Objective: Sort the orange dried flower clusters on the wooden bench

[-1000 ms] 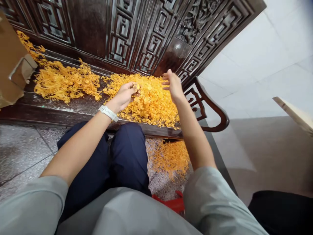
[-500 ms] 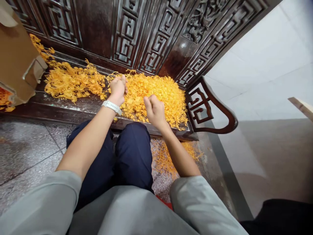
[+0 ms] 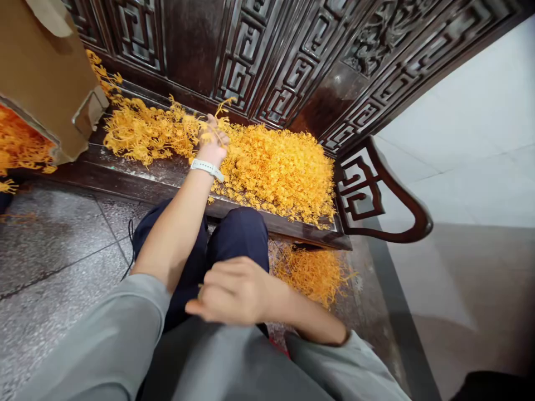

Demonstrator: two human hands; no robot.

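Observation:
My left hand, with a pale watch band on its wrist, is over the bench between two heaps. Its fingers are curled around a yellow plastic sprig that sticks up past them. To its right lies a dense heap of small yellow plastic flower pieces. Branching yellow sprigs make up a looser heap to its left. Close to my body, above my lap, my right hand is closed in a fist, slightly blurred; what is inside it is hidden.
The dark carved wooden bench has a latticed back and a curved armrest at right. A cardboard box stands at left with orange pieces showing through its opening. Thin yellow stems are piled on the floor below the bench.
My right hand has drawn back from the dense heap to above my lap, still closed. My left hand stays near the bench, now with a yellow sprig showing at its fingers. The view has shifted left.

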